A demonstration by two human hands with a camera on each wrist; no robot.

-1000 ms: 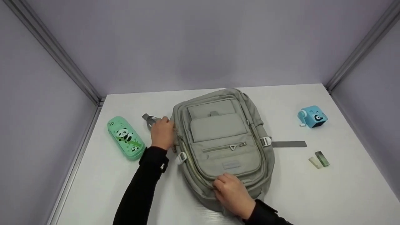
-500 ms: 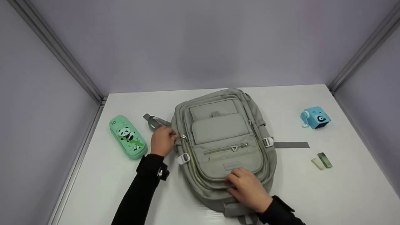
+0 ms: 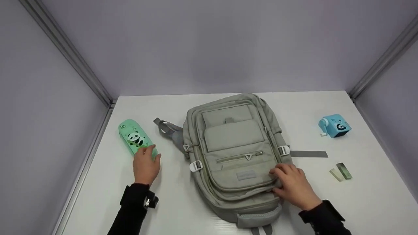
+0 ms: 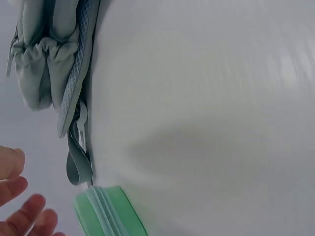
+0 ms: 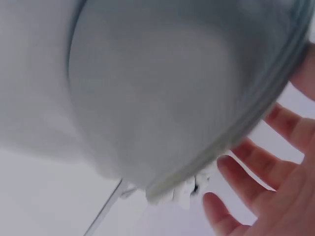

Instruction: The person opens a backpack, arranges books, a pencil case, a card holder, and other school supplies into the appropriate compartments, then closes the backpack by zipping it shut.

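Note:
A grey-green backpack (image 3: 233, 135) lies on its back mid-table, its carry handle toward me. To its left is a green pencil case (image 3: 132, 135) with a panda print. My left hand (image 3: 145, 166) is over the near end of that case, thumb apart from the fingers; in the left wrist view the fingers (image 4: 24, 216) are beside the case, with a gap showing. At the lower right edge of the backpack is my right hand (image 3: 294, 184). The right wrist view has its fingers (image 5: 251, 182) spread along the bag's rim; whether they touch it is hard to tell.
On the right stands a blue crank pencil sharpener (image 3: 336, 126) with a panda print. Nearer lie a dark green block (image 3: 344, 171) and a pale one (image 3: 336, 175). Grey straps (image 3: 308, 154) stick out at the backpack's sides. Walls enclose the white table (image 3: 183, 205).
My left hand has left the zip at the backpack's left side and moved left to the pencil case. My right hand has moved right along the bag's lower edge, uncovering the carry handle.

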